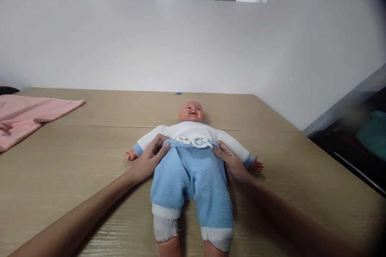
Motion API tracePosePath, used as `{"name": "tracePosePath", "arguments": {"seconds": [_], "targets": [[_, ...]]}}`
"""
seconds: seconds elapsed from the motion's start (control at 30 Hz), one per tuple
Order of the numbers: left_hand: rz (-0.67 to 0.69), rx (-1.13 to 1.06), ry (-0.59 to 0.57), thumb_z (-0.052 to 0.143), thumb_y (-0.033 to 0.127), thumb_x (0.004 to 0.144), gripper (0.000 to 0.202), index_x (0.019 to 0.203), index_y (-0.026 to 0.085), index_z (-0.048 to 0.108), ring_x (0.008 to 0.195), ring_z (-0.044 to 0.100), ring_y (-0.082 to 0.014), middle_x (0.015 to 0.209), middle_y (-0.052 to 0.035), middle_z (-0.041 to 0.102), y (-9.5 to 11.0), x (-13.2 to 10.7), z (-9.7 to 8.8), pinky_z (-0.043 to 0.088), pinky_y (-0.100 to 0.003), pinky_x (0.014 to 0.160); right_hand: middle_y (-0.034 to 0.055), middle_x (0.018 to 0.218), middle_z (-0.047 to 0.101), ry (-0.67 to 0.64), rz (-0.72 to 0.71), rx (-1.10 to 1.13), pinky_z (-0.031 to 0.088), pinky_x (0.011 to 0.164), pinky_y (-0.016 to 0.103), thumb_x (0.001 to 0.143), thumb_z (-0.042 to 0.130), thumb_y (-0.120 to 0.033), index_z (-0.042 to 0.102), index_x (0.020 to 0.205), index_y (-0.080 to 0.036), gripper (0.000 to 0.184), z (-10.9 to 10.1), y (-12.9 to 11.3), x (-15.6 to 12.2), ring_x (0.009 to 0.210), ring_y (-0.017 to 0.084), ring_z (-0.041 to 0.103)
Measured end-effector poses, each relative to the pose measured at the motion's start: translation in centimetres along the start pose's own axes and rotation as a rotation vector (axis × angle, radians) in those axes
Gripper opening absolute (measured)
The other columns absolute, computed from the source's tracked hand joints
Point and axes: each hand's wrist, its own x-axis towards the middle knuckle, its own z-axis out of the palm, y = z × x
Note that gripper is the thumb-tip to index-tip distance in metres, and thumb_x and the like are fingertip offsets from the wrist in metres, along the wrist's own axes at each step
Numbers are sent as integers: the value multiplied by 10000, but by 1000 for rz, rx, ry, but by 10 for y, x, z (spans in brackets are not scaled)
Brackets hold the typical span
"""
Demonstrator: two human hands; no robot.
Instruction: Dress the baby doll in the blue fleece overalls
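A baby doll lies on its back on the table, head toward the wall and arms spread. It wears a white top with blue cuffs and blue fleece pants with white cuffs. My left hand grips the waistband at its left side, thumb on top and fingers beneath or behind. At the other side my right hand pinches the waistband and top hem, its fingers partly hidden by cloth. The top's hem is bunched at the waist, over a printed face pattern. The lower legs run out of the frame.
A pink cloth lies on the table at the far left. Near the back edge sits a small blue-and-white pen-like item. A white wall stands behind, and a dark object is at the right.
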Motion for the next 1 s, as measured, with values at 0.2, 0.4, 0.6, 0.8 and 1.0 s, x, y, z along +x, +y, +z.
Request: {"name": "tracePosePath", "arguments": {"seconds": [0.2, 0.4, 0.6, 0.8, 1.0], "targets": [[172, 206, -13, 619, 513, 1086, 276, 1144, 245, 638, 1175, 556, -236, 1199, -44, 612, 24, 2, 5, 401, -360, 1072, 15, 892, 577, -9, -481, -610, 439, 841, 378, 942, 696, -367, 632, 902, -247, 142, 11, -31, -11, 879, 244, 536], [124, 163, -90, 631, 570, 1069, 362, 1030, 211, 612, 903, 543, -182, 975, -18, 603, 40, 20, 13, 444, -310, 853, 18, 961, 673, -60, -457, -565, 491, 895, 383, 940, 668, -338, 643, 1001, -263, 99, 18, -40, 10, 958, 267, 629], [23, 113, 35, 580, 620, 1076, 414, 1050, 207, 587, 833, 495, -168, 915, 8, 549, 17, 15, 2, 414, -294, 802, 35, 1009, 728, -88, -305, -629, 524, 973, 396, 952, 748, -520, 747, 979, -251, 271, -8, -25, 6, 1025, 296, 664], [116, 254, -267, 682, 507, 1057, 323, 1224, 239, 611, 1133, 546, -225, 1170, -42, 591, 9, -5, -29, 419, -331, 1034, 69, 1113, 737, -96, -83, -398, 517, 1118, 495, 865, 821, -640, 789, 1062, -264, 427, -28, -14, -19, 1146, 341, 661], [-12, 99, -144, 569, 589, 1095, 366, 1090, 224, 577, 948, 496, -188, 1004, -4, 528, -4, -6, -22, 415, -302, 889, 36, 1260, 808, -18, 154, 122, 476, 1271, 483, 760, 948, -572, 788, 1154, -319, 495, -10, -3, -16, 1331, 319, 683]]}}
